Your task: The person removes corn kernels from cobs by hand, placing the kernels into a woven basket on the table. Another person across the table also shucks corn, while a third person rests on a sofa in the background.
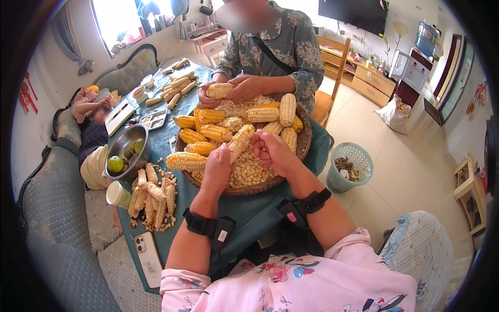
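My left hand (218, 167) grips the lower end of a partly stripped corn cob (240, 141), held slanting upward over a wide woven basket (252, 188). My right hand (265, 152) has its fingers curled against the cob's upper right side; whether loose kernels are in them is hard to tell. The basket holds loose kernels (243, 171) and several yellow and pale ears (189, 160), some resting on its rim. Across from me, a person (278, 49) in a patterned shirt holds a pale ear (218, 91) in both hands.
Bare cobs (155, 205) lie left of the basket, beside a cup (116, 192), fruit bowl (130, 158) and phone (147, 260). More cobs (174, 88) and trays lie farther back on the green-covered table. Someone (89, 135) reclines on the sofa. A plastic bin (349, 166) stands right.
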The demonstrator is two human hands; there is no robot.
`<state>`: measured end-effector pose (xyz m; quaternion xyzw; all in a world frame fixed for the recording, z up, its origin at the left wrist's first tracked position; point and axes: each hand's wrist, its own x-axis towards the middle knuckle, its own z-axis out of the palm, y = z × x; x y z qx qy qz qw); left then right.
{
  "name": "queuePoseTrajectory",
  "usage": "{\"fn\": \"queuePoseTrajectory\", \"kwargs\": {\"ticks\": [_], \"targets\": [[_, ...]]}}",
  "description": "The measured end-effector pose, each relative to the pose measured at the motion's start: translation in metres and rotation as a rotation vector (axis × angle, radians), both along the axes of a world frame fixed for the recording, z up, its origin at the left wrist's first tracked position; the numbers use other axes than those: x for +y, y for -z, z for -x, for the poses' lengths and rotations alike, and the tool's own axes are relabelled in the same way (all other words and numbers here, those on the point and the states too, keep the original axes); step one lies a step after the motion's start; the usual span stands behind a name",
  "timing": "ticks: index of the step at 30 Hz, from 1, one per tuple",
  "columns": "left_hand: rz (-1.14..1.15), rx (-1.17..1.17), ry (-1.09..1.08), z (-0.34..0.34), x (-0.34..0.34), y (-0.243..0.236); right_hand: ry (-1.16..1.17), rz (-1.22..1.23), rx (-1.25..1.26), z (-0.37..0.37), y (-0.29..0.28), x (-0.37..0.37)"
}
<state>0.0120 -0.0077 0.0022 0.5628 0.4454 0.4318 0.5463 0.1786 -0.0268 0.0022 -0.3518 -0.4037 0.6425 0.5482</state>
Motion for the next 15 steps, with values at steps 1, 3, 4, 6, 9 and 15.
{"fn": "queuePoseTrajectory", "kwargs": {"ticks": [1, 3, 4, 6, 9, 15], "targets": [[-0.065, 0.076, 0.003, 0.0012, 0.0023, 0.0027, 0.008, 0.024, 0.011, 0.0003, -0.0014, -0.0012], [-0.192, 0.228, 0.009, 0.0048, 0.0090, 0.0110, 0.041, -0.015, -0.073, 0.0045, -0.0032, -0.0014], [-0.296, 0.316, -0.008, 0.0050, 0.0095, 0.0119, 0.058, -0.033, -0.115, 0.0060, -0.0033, -0.0012], [-0.508, 0.490, -0.043, 0.0046, 0.0097, 0.0125, 0.063, -0.040, -0.141, 0.0054, 0.0001, 0.0010], [-0.435, 0.373, -0.058, -0.0003, 0.0054, 0.0096, 0.058, -0.046, -0.125, 0.0035, 0.0045, 0.0044], [-0.271, 0.256, 0.007, 0.0049, 0.0103, 0.0117, -0.008, -0.024, -0.023, 0.0023, 0.0005, 0.0019]]}}
